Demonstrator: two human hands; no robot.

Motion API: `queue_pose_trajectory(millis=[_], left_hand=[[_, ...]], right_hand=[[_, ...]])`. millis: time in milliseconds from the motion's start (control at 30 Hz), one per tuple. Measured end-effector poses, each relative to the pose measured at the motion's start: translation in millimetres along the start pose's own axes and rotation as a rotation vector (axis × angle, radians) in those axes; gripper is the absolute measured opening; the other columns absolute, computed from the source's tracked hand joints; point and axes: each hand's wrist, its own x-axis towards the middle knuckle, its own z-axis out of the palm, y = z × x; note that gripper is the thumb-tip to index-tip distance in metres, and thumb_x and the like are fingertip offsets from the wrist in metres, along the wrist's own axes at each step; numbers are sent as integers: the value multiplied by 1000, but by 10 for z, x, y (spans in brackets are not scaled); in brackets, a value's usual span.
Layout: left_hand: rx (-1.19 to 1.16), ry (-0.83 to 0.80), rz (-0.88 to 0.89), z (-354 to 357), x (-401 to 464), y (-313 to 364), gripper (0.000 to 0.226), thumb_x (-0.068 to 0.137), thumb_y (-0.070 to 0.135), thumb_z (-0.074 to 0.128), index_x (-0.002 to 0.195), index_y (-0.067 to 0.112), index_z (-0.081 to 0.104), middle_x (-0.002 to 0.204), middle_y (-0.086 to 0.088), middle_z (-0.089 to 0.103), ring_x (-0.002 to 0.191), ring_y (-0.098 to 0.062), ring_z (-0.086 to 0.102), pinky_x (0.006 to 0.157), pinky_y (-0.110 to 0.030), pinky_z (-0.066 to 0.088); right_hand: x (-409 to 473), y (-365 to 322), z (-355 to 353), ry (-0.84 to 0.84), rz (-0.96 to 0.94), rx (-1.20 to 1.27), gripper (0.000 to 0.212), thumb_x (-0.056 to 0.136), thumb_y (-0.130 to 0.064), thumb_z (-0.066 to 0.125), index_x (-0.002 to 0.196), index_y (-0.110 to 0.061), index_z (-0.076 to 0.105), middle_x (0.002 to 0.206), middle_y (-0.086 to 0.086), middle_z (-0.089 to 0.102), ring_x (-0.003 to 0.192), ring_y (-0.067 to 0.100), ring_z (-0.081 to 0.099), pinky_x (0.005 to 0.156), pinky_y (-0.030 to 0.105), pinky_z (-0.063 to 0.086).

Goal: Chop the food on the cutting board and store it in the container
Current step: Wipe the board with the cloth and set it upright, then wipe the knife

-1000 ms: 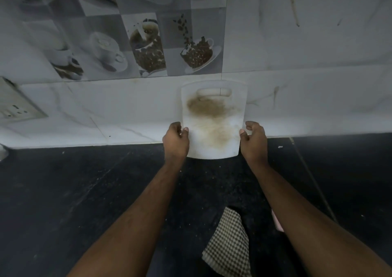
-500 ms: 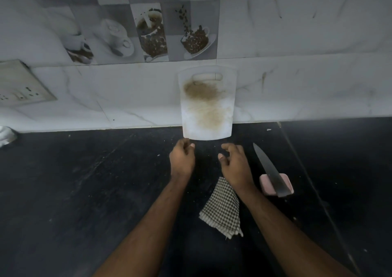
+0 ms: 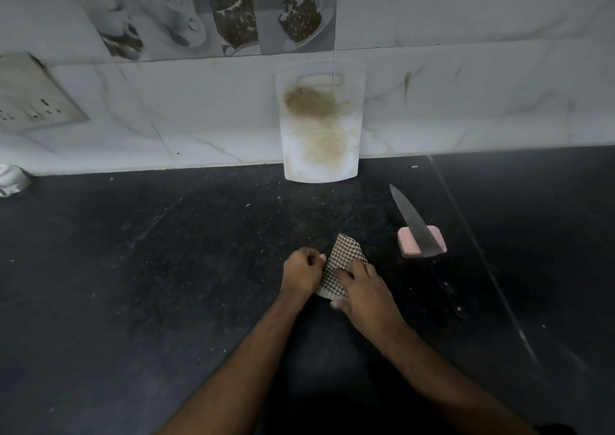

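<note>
A white cutting board [image 3: 321, 125] with brown stains leans upright against the tiled wall, its bottom edge on the black counter [image 3: 149, 268]. No food lies on it. A knife [image 3: 414, 223] rests with its blade across a small pink block [image 3: 407, 246], its dark handle pointing toward me. A checkered cloth [image 3: 344, 254] lies on the counter between my hands. My left hand [image 3: 301, 273] pinches its left edge with curled fingers. My right hand [image 3: 361, 286] rests on top of the cloth and covers its near part. No container is in view.
A socket plate [image 3: 33, 101] is mounted on the wall at the left. A crumpled silvery object [image 3: 11, 179] sits at the counter's far left edge. A seam [image 3: 479, 261] runs through the counter on the right. Crumbs speckle the surface.
Both hands let go of the board, left it leaning on the wall, and drew back to the checkered cloth, which they now hold. The view has tilted downward.
</note>
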Motion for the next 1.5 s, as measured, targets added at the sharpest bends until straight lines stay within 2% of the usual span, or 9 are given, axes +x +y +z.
queue_pose_trajectory(millis=[300, 467, 600, 867, 1000, 1167, 1300, 1400, 1500], left_hand=[[-632, -127, -157, 20, -143, 205, 69, 106, 62, 25, 113, 12, 73, 104, -9, 78, 92, -20, 70, 80, -38, 55], [-767, -115, 82, 9, -181, 370, 37, 103, 44, 57, 117, 13, 71, 114, -11, 75, 111, -29, 71, 101, -51, 55], [-371, -30, 312, 55, -213, 404, 25, 96, 46, 66, 115, 31, 71, 109, 7, 72, 109, -11, 65, 98, -38, 55], [-539, 85, 194, -211, -36, 287, 27, 106, 14, 49, 121, 26, 67, 114, 2, 74, 108, -14, 69, 94, -33, 57], [-423, 247, 184, -439, 117, 162, 28, 104, 10, 54, 127, 23, 64, 120, 10, 70, 113, 0, 64, 104, -28, 50], [-372, 351, 96, -747, 188, -150, 28, 103, 14, 59, 129, 21, 65, 118, 12, 70, 112, 2, 64, 106, -32, 51], [-366, 418, 2, -962, 120, -490, 25, 103, 16, 60, 126, 22, 68, 116, 13, 72, 111, 2, 65, 106, -36, 52], [-383, 472, -54, -1099, 16, -689, 25, 103, 15, 59, 125, 22, 68, 116, 11, 72, 111, 0, 66, 106, -38, 52], [-402, 521, -86, -1176, -51, -812, 24, 104, 12, 57, 124, 19, 68, 114, 9, 73, 108, -4, 67, 105, -40, 53]], right_hand=[[80, -1, -324, 330, 87, 411, 21, 101, -18, 52, 120, -14, 57, 114, -1, 54, 99, 13, 57, 80, 28, 48], [184, -173, -488, 325, 342, 1340, 23, 105, -36, 49, 109, -19, 65, 104, 4, 73, 100, 20, 70, 89, 47, 57], [191, -216, -568, 139, 419, 1946, 42, 100, -39, 56, 129, -7, 61, 119, 16, 72, 112, 29, 69, 99, 47, 54], [654, -223, -560, 96, 438, 1841, 27, 96, -4, 64, 122, -7, 65, 113, 14, 74, 105, 30, 71, 87, 44, 59], [1170, -333, -666, 329, 314, 1227, 33, 93, -8, 68, 122, -18, 56, 114, -3, 69, 102, 15, 66, 85, 32, 54], [1846, -377, -528, 404, -95, 682, 45, 82, 14, 55, 111, -18, 44, 103, 4, 71, 81, 22, 66, 55, 29, 46], [2220, -395, 35, 201, -218, 491, 72, 78, 20, 50, 135, -25, 47, 127, 9, 67, 107, 29, 67, 83, 45, 58], [2347, -576, 459, 123, -256, 366, 81, 77, 18, 50, 148, -21, 47, 152, 7, 49, 144, 26, 40, 120, 43, 30], [2503, -857, 535, 146, -228, 392, 78, 80, 14, 52, 150, -18, 45, 156, 4, 43, 149, 24, 31, 123, 39, 21]])
